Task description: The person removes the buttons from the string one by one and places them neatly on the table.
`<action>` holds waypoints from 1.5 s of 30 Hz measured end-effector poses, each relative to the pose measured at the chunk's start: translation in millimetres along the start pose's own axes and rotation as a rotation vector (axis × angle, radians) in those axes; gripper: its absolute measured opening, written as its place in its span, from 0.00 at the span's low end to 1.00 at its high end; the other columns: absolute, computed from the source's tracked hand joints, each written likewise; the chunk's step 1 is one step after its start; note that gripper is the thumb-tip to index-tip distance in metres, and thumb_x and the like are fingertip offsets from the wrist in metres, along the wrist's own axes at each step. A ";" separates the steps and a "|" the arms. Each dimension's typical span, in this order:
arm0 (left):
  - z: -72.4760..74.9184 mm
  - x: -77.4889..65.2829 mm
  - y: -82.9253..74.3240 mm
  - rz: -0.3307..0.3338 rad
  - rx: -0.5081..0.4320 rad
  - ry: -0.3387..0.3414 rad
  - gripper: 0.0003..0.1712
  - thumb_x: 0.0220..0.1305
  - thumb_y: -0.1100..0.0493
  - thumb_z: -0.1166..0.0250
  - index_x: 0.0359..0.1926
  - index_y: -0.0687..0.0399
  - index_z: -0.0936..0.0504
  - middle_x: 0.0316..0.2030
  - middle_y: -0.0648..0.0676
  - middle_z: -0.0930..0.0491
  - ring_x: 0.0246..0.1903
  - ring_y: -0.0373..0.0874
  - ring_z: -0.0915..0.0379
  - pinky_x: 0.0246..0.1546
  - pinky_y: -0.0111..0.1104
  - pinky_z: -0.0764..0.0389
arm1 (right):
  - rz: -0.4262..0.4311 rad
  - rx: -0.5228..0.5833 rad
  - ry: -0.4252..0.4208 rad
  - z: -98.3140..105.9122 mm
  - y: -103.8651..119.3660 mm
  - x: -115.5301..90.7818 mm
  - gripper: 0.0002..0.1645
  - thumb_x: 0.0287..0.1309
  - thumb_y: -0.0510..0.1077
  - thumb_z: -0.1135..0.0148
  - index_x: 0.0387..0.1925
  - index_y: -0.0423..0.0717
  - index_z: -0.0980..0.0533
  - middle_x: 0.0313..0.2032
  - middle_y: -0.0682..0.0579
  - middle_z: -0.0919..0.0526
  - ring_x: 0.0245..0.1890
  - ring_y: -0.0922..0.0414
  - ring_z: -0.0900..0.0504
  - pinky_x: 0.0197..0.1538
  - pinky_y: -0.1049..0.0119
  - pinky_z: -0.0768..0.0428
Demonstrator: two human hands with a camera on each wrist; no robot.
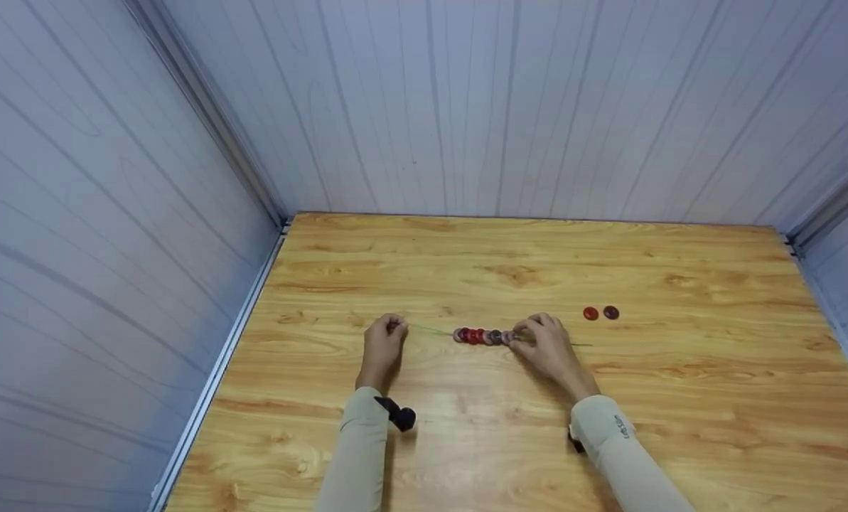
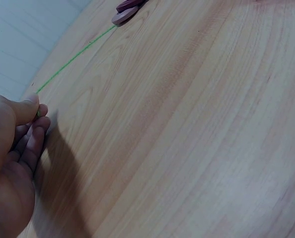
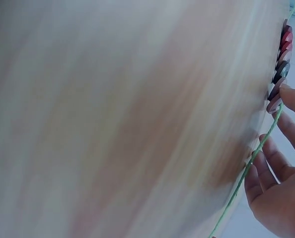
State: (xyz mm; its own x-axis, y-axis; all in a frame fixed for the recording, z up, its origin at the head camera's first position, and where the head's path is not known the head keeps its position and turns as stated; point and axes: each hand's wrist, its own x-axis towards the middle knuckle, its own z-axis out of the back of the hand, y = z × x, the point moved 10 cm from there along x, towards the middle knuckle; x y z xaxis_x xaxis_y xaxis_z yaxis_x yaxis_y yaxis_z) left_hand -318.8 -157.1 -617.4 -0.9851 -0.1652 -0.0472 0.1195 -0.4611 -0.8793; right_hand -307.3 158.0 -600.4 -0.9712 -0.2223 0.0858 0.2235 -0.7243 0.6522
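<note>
A row of overlapping round buttons (image 1: 475,336), in red, dark and pinkish tones, lies threaded along a green string (image 2: 75,62). To its left, my left hand (image 1: 383,348) pinches the string's end between thumb and fingertips, and the string runs straight from there to the row. My right hand (image 1: 550,352) is at the row's right end, thumb and index finger on the last pinkish button (image 3: 275,104). Past that button the string trails loose below the right fingers in the right wrist view. The other right fingers are loosely bent.
Two loose buttons, one red (image 1: 591,313) and one dark maroon (image 1: 611,312), lie on the wooden table (image 1: 509,270) beyond the right hand. Pale panel walls (image 1: 466,107) stand behind the table and at both sides. Black wrist cameras sit at both sleeves.
</note>
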 end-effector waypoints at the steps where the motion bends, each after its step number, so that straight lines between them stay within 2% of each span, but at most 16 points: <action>1: -0.1 -0.1 0.2 0.001 -0.002 -0.001 0.06 0.67 0.62 0.41 0.39 0.60 0.21 0.36 0.56 0.20 0.38 0.45 0.25 0.42 0.35 0.24 | -0.002 0.001 0.000 0.1 -0.5 -0.2 0.14 0.57 0.49 0.33 0.44 0.49 0.20 0.49 0.45 0.25 0.54 0.45 0.31 0.60 0.46 0.36; 10: 0.3 0.6 1.4 -0.012 -0.004 -0.019 0.05 0.66 0.63 0.39 0.38 0.61 0.20 0.34 0.55 0.20 0.37 0.44 0.26 0.40 0.34 0.24 | -0.011 0.017 -0.012 3.9 -4.4 -2.6 0.13 0.57 0.49 0.33 0.42 0.50 0.20 0.49 0.46 0.25 0.54 0.45 0.31 0.59 0.46 0.36; 19: -1.3 -0.7 3.1 0.017 -0.004 0.011 0.06 0.68 0.61 0.41 0.41 0.59 0.20 0.36 0.55 0.20 0.37 0.44 0.25 0.40 0.35 0.23 | -0.017 0.026 -0.010 8.3 -6.8 -4.9 0.13 0.57 0.49 0.33 0.42 0.50 0.20 0.49 0.45 0.25 0.54 0.44 0.32 0.59 0.45 0.37; 34: 1.7 0.4 0.3 -0.022 0.010 -0.016 0.05 0.66 0.62 0.40 0.38 0.61 0.20 0.34 0.55 0.21 0.36 0.44 0.26 0.39 0.35 0.24 | -0.054 0.038 -0.018 13.8 -17.7 -8.9 0.12 0.57 0.49 0.33 0.41 0.51 0.20 0.48 0.47 0.25 0.54 0.45 0.32 0.58 0.46 0.36; 41: 1.8 0.4 0.1 -0.036 0.011 -0.022 0.06 0.66 0.61 0.40 0.39 0.61 0.20 0.34 0.56 0.21 0.35 0.45 0.26 0.39 0.35 0.24 | -0.060 0.054 -0.022 18.9 -21.7 -11.9 0.13 0.58 0.49 0.34 0.42 0.49 0.20 0.49 0.44 0.26 0.56 0.42 0.32 0.59 0.43 0.37; 45: 1.2 -0.1 1.4 -0.007 0.021 -0.004 0.07 0.67 0.61 0.40 0.40 0.60 0.20 0.36 0.56 0.21 0.37 0.45 0.27 0.41 0.35 0.25 | -0.061 0.045 -0.023 21.7 -23.9 -13.6 0.13 0.59 0.50 0.35 0.43 0.49 0.20 0.49 0.45 0.25 0.55 0.43 0.31 0.59 0.43 0.34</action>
State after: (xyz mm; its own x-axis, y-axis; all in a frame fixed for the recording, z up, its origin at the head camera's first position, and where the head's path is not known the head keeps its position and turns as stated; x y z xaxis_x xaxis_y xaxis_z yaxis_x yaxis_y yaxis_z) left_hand -318.3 -158.7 -618.1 -0.9855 -0.1652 -0.0393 0.1152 -0.4801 -0.8696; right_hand -301.2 192.5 -600.8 -0.9847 -0.1632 0.0617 0.1602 -0.7061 0.6898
